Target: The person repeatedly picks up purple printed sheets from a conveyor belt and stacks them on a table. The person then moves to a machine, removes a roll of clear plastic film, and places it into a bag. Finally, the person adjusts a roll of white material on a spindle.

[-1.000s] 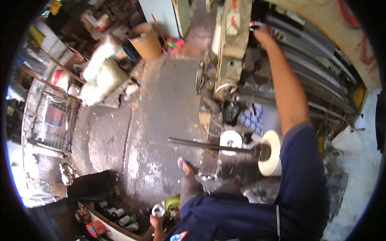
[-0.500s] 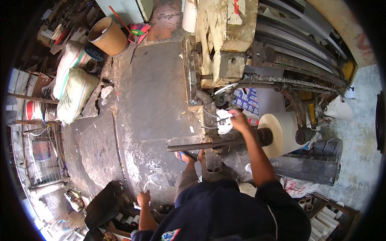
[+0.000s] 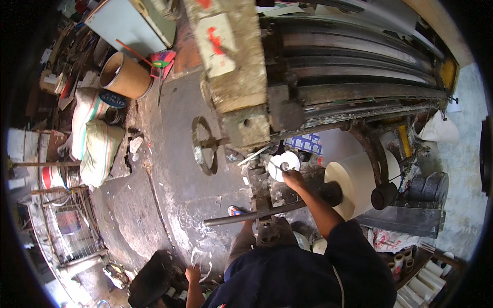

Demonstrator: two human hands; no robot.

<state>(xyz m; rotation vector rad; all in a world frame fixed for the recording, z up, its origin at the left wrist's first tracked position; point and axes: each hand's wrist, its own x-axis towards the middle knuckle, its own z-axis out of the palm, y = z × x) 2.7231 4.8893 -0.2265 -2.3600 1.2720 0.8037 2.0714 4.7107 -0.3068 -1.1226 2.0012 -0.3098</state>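
Note:
My right hand reaches forward with its fingers curled closed at the near edge of a white disc with a dark centre. A thin dark piece crosses the disc toward my fingers; what they grip is too small to make out. Close by, a long metal bar runs under my right forearm into a big cream-white roll. Low on the left, my left hand is closed, and a thin white strip loops out from it above the floor.
A machine with long metal rollers fills the far right, its worn cream frame in front. A handwheel juts out leftward. Stuffed sacks and a brown drum stand left. Small rolls lie in a box at lower right.
My view has shifted, so the machine frame appears farther left and the handwheel stands out. My right hand is now lower and left, beside the white disc. The white strip at my left hand shows more clearly.

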